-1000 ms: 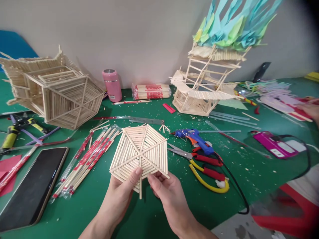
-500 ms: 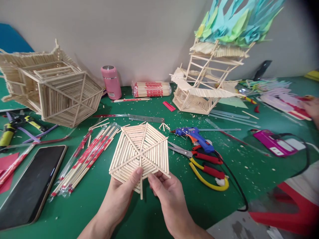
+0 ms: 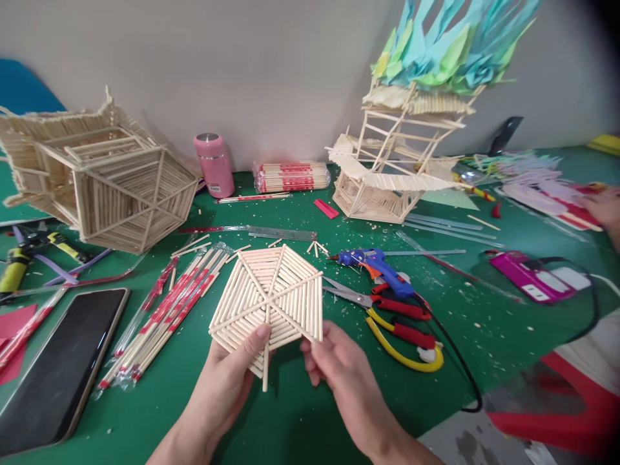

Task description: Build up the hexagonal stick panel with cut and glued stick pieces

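Two bare hands low in the centre of the frame, sharing one hexagonal stick panel (image 3: 268,300) held just above the green table (image 3: 300,420). Left hand (image 3: 227,381) cupped under the panel's lower left edge, fingers hidden behind it, thumb (image 3: 259,336) pressed flat on the front near the hub. Right hand (image 3: 339,368) closed in a light pinch on the lower right corner, fingertips (image 3: 317,339) curled round the edge. Panel face turned up towards the camera, tilted slightly away, six spokes meeting at the middle. No strong long axis to the hexagon itself, but one protruding spoke (image 3: 265,371) running top to bottom and poking past the lower rim, pointing at the bottom of the frame. By the look of it, a checking stage: panel lifted and looked over, nothing in hand for cutting or gluing. Judged from that, further work calling for a gentle grip on the edges, with one hand freed for a tool. To the right of centre, red and yellow scissors (image 3: 402,329) and a blue glue gun (image 3: 375,265). To the left, wrapped chopsticks (image 3: 165,316) and a dark phone (image 3: 58,361). Upper left, a hexagonal stick box (image 3: 111,187) on its side; upper right, a stick tower (image 3: 397,161) topped with paper. Far right edge, another person's hand (image 3: 603,210).
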Demonstrator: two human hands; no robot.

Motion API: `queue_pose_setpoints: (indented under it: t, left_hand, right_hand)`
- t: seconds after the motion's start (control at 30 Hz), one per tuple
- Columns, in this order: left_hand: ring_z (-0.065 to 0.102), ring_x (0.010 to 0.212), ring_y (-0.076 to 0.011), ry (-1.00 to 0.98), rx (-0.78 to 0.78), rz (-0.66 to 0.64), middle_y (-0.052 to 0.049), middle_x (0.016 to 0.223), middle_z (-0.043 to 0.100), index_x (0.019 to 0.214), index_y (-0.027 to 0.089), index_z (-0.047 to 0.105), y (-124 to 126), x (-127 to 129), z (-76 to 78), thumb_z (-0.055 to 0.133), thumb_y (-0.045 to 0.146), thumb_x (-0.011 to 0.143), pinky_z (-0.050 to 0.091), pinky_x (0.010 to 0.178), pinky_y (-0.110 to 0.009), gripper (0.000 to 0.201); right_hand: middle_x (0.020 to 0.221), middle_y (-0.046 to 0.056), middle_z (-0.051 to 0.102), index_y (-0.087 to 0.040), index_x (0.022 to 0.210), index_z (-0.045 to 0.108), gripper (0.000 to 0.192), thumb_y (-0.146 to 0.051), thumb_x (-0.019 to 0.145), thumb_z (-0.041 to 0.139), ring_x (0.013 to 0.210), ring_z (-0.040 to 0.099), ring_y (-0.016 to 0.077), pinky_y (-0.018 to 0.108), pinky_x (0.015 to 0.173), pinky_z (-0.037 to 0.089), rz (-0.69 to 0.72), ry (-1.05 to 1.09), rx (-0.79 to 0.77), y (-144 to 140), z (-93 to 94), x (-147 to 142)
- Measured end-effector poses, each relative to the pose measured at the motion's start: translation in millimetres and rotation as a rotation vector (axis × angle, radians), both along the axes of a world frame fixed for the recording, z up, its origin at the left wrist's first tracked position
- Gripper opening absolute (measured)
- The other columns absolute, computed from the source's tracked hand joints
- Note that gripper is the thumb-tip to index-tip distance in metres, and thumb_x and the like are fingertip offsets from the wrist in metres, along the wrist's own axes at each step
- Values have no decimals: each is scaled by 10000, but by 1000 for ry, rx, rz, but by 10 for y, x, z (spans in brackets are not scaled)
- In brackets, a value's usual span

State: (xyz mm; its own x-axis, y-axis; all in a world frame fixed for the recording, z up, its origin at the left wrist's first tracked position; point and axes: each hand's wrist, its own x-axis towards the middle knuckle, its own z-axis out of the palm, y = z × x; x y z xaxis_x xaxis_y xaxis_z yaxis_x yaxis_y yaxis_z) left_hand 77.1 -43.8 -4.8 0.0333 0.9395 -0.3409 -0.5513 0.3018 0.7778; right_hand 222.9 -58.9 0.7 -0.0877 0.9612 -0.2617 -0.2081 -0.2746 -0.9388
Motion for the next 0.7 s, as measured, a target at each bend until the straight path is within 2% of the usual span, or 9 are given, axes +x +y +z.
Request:
queue_pose_setpoints:
  t: [0.1, 0.23, 0.3, 0.4, 0.5, 0.6, 0.7]
  left_hand:
    - [648, 810, -181, 13, -18, -65, -55, 976, 690, 1217, 225, 537, 0, 8, 0, 709, 255, 716, 515, 639, -214, 531]
    - [628, 952, -248, 57, -59, -107, -73, 999, 696, 1219, 210, 538, -4, 14, 17, 726, 289, 689, 519, 745, -279, 568]
    - [635, 934, -253, 66, -103, -87, -72, 981, 703, 1182, 198, 564, -10, -10, 38, 743, 293, 659, 522, 747, -290, 562]
    - [646, 888, -233, 134, -152, 18, -71, 959, 704, 1103, 178, 596, -35, -87, 69, 709, 355, 686, 526, 714, -280, 467]
    - [644, 870, -209, 271, -167, 87, -59, 939, 704, 1078, 183, 588, -85, -201, 83, 633, 444, 743, 521, 702, -267, 427]
    - [631, 892, -210, 516, -139, -4, -59, 953, 700, 1045, 186, 615, -142, -328, 85, 634, 499, 714, 510, 735, -264, 457]
    - [632, 853, -237, 873, -53, -92, -75, 922, 702, 951, 179, 669, -178, -430, 67, 643, 545, 659, 515, 689, -275, 469]
  right_hand:
    - [679, -6, 533, -181, 938, 581, 360, -513, 802, 543, 592, 422, 110, 233, 522, 359, -98, -11, 3, 77, 39, 175]
    - [632, -29, 503, -166, 821, 581, 322, -463, 719, 652, 537, 383, 86, 215, 482, 318, -109, -51, -47, 159, 69, 254]
    - [621, -34, 495, -163, 789, 573, 322, -455, 693, 670, 520, 381, 79, 212, 470, 312, -121, -64, -55, 155, 54, 257]
    - [594, -47, 476, -163, 771, 560, 317, -456, 697, 655, 489, 381, 71, 208, 450, 313, -120, -83, -71, 113, 14, 267]
    - [546, -67, 460, -161, 756, 556, 299, -441, 703, 644, 441, 371, 59, 197, 416, 307, -69, -120, -100, 71, -11, 296]
    - [498, -80, 453, -158, 744, 560, 265, -411, 715, 633, 414, 375, 56, 185, 400, 307, 3, -162, -135, 41, -26, 330]
    - [505, -68, 487, -147, 749, 579, 235, -373, 717, 634, 406, 393, 55, 182, 396, 318, 83, -189, -174, 17, -38, 360]
